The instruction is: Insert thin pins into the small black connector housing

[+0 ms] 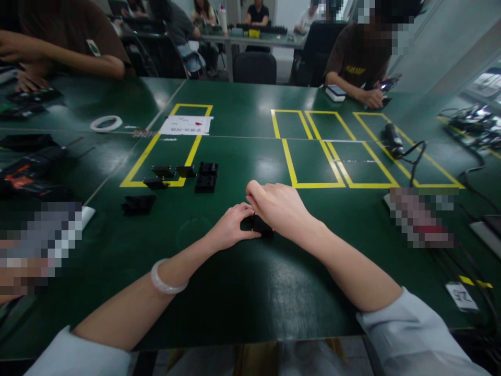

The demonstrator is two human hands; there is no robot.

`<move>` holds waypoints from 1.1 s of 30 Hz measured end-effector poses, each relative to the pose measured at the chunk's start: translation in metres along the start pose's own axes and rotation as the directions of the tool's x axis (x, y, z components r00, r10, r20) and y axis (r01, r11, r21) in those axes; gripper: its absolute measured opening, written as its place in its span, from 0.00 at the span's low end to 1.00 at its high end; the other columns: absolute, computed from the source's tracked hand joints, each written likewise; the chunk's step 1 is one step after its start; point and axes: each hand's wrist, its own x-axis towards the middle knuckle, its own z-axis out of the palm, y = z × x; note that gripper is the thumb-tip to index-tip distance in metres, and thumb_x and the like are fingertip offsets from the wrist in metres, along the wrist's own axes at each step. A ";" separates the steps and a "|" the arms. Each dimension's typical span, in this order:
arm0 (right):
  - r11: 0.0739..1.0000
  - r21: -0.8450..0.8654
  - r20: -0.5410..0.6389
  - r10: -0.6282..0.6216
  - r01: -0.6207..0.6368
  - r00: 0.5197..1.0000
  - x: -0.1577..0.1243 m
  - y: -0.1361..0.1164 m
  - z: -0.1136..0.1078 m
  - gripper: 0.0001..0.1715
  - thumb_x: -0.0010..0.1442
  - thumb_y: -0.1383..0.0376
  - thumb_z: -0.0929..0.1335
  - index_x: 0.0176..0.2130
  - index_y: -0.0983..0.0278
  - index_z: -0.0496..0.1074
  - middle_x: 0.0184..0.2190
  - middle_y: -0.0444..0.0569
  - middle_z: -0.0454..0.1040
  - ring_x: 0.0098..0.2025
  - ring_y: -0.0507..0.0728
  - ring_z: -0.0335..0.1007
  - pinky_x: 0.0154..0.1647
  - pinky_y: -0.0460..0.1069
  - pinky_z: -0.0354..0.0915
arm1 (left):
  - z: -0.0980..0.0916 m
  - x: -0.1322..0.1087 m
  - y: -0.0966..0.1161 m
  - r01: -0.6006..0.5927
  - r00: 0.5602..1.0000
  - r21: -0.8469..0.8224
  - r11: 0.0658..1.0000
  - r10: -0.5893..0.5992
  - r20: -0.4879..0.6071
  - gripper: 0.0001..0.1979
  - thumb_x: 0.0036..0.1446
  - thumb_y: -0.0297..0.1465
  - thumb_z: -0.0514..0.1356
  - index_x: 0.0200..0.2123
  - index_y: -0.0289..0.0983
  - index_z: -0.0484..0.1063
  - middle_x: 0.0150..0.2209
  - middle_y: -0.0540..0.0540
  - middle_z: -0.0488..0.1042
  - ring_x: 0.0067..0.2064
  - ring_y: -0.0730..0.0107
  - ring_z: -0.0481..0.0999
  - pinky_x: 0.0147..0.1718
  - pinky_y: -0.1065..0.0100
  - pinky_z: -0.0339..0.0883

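My left hand [234, 225] grips a small black block-shaped part [262, 227] on the green table, thumb on the near side and fingers on the far side. Just above that part, my right hand [279, 204] is curled closed, its fingertips hidden behind the hand. Whether it pinches anything small, I cannot make out. Left of my hands stand several thin black pieces [185, 171] and a pair of black blocky pieces [206, 176]. Nearer to me lies another black piece [138, 204].
Yellow tape outlines [319, 185] mark the green table [235, 292]. A paper sheet [187, 125] and a white tape roll [106, 124] lie farther back. A power drill [29, 169] is at left; a black cylindrical tool [392, 140] and cables are at right. Other people sit around.
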 end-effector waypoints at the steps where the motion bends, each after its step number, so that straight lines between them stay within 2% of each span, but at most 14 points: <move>1: 1.000 0.006 -0.002 -0.011 0.011 1.000 0.000 0.000 0.000 0.13 0.69 0.64 0.55 0.41 0.63 0.66 0.28 0.46 0.75 0.29 0.52 0.69 0.28 0.49 0.47 | 0.000 0.000 0.000 0.001 1.000 0.000 1.000 -0.001 0.000 0.22 0.52 0.41 0.68 0.47 0.37 0.72 0.50 0.42 0.72 0.53 0.51 0.70 0.54 0.52 0.63; 6: 1.000 0.010 -0.008 -0.018 0.018 1.000 0.000 -0.001 -0.001 0.13 0.69 0.65 0.55 0.41 0.63 0.66 0.30 0.46 0.76 0.30 0.52 0.70 0.29 0.49 0.48 | 0.000 0.000 0.000 0.005 1.000 0.003 1.000 -0.005 0.003 0.21 0.52 0.41 0.67 0.47 0.38 0.72 0.51 0.42 0.72 0.54 0.51 0.70 0.54 0.52 0.63; 11: 1.000 -0.011 0.018 0.011 -0.011 1.000 0.000 0.000 -0.002 0.16 0.70 0.60 0.55 0.41 0.64 0.66 0.28 0.48 0.76 0.30 0.53 0.70 0.29 0.49 0.48 | 0.001 0.000 -0.001 0.008 1.000 -0.001 1.000 -0.008 0.010 0.22 0.52 0.40 0.68 0.48 0.39 0.72 0.52 0.42 0.72 0.55 0.50 0.69 0.55 0.51 0.62; 19: 1.000 -0.007 -0.009 0.003 -0.003 1.000 -0.001 -0.001 0.000 0.12 0.68 0.66 0.56 0.42 0.63 0.66 0.28 0.46 0.76 0.29 0.52 0.69 0.27 0.49 0.47 | 0.000 0.000 0.000 0.005 1.000 -0.017 1.000 -0.005 -0.001 0.19 0.52 0.41 0.67 0.43 0.37 0.73 0.48 0.43 0.73 0.51 0.53 0.71 0.51 0.54 0.64; 26: 1.000 -0.016 0.024 0.018 -0.018 1.000 0.000 0.000 0.000 0.16 0.69 0.63 0.54 0.40 0.64 0.66 0.28 0.48 0.76 0.30 0.52 0.69 0.28 0.49 0.46 | 0.001 -0.001 0.000 0.010 1.000 -0.008 1.000 -0.010 0.002 0.20 0.52 0.40 0.68 0.46 0.37 0.73 0.50 0.42 0.72 0.53 0.52 0.70 0.54 0.53 0.62; 33: 1.000 0.015 0.031 -0.008 0.008 0.999 0.001 -0.001 -0.001 0.13 0.67 0.67 0.55 0.44 0.64 0.65 0.33 0.47 0.76 0.33 0.52 0.70 0.30 0.49 0.50 | 0.002 0.000 -0.002 -0.004 1.000 -0.003 1.000 0.004 -0.011 0.19 0.51 0.41 0.68 0.43 0.38 0.73 0.47 0.44 0.73 0.50 0.53 0.72 0.51 0.54 0.64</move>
